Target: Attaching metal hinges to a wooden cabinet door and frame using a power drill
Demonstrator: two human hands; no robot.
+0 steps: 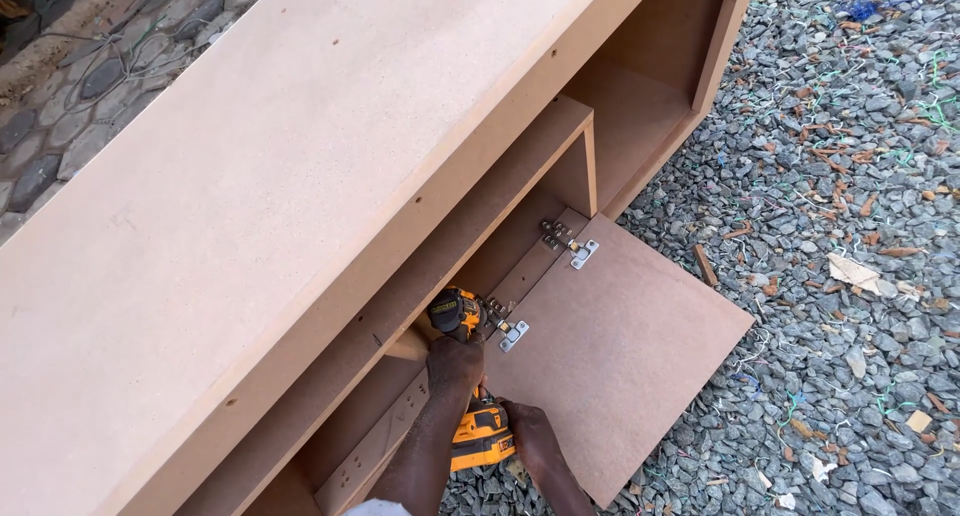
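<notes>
A person is working at a large brown fibreboard cabinet [250, 206] that is lying on a bed of grey gravel [850, 276], seen from above. The left hand [455, 364] is wrapping around the body of a yellow and black cordless drill [468, 376], fingers closed on it just behind the head. The right hand [530, 441] is clamping on the lower part of the drill near its battery base, right beside the left, so both hands are gripping the same tool, one above the other. The nose of the drill is pointing into the cabinet opening and is sitting just beside the nearer metal hinge [508, 328], though whether the bit is touching a screw is too small to tell. A flat door panel [620, 346] is lying open on the gravel, joined to the cabinet's edge by that hinge and by a second hinge [568, 242] further along. Scraps of paper and wood chips are lying scattered among the stones
</notes>
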